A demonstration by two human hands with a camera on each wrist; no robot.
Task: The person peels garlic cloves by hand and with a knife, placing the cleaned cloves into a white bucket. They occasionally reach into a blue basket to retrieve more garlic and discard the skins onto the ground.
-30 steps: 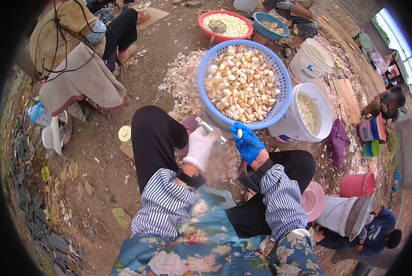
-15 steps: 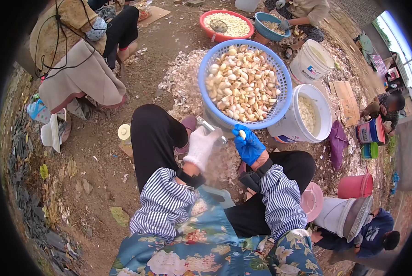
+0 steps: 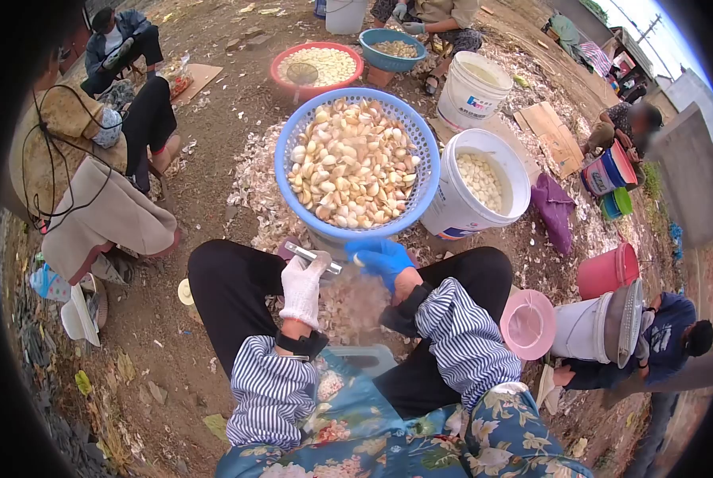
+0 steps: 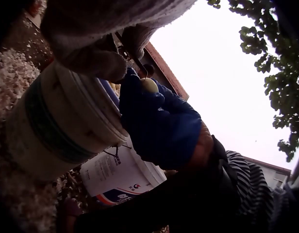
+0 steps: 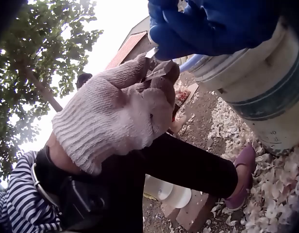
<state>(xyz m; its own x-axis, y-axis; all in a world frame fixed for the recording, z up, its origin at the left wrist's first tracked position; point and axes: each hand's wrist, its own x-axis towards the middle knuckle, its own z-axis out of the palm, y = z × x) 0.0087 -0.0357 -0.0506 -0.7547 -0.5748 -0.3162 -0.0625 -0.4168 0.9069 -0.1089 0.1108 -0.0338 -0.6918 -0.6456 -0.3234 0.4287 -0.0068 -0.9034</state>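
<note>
In the head view my white-gloved left hand (image 3: 300, 293) grips a metal tool (image 3: 331, 267). My blue-gloved right hand (image 3: 384, 259) is beside it, back of the glove up. The left wrist view shows the blue hand (image 4: 161, 124) pinching a pale garlic clove (image 4: 149, 85), the white glove (image 4: 96, 34) close above. Seen in the right wrist view, the tool's blade (image 5: 152, 52) reaches the blue fingers (image 5: 171, 36) from the white hand (image 5: 118, 111). A blue perforated basin (image 3: 432, 155) of garlic cloves (image 3: 352, 163) stands just beyond both hands.
White buckets (image 3: 519, 187) stand right of the basin, one holding pale cloves. Behind are a red basin (image 3: 275, 72) and a teal basin (image 3: 368, 56). A pink bowl (image 3: 527, 323) is at the right. Several people sit around; garlic skins (image 3: 253, 175) litter the ground.
The head view has shifted, so the basins and buckets sit further left. My right hand has turned, its back more upward, and the clove is harder to see from above. My left hand still grips the tool.
</note>
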